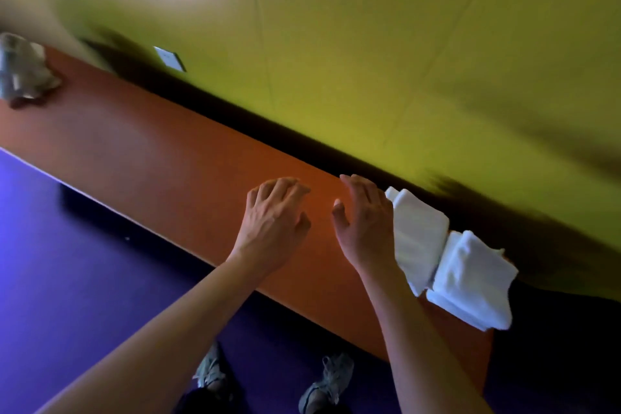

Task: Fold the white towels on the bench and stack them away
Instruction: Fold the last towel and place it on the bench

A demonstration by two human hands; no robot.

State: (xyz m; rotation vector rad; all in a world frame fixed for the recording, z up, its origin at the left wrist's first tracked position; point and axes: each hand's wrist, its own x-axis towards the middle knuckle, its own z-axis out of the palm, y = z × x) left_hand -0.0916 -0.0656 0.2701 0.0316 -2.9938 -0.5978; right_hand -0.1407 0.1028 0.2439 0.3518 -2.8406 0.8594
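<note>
Over an orange worktop (174, 148) against a yellow-green wall (369, 44), a person's left hand (274, 222) and right hand (364, 228) are hovering empty, fingers spread wide. Two folded white towels (447, 255) are lying side by side just beside the right hand, probably parked near the worktop's end for stacking. A crumpled pile (23, 70), likely unfolded towels, is waiting well apart. No legible writing is showing.

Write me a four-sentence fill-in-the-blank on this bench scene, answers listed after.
1. The folded white towels lie on the long ____ bench.
2. The wall behind the bench is ____-green.
3. Both hands hold ____.
4. The right hand is nearer the folded towels than the ____ hand.

Answers: orange; yellow; nothing; left
</note>
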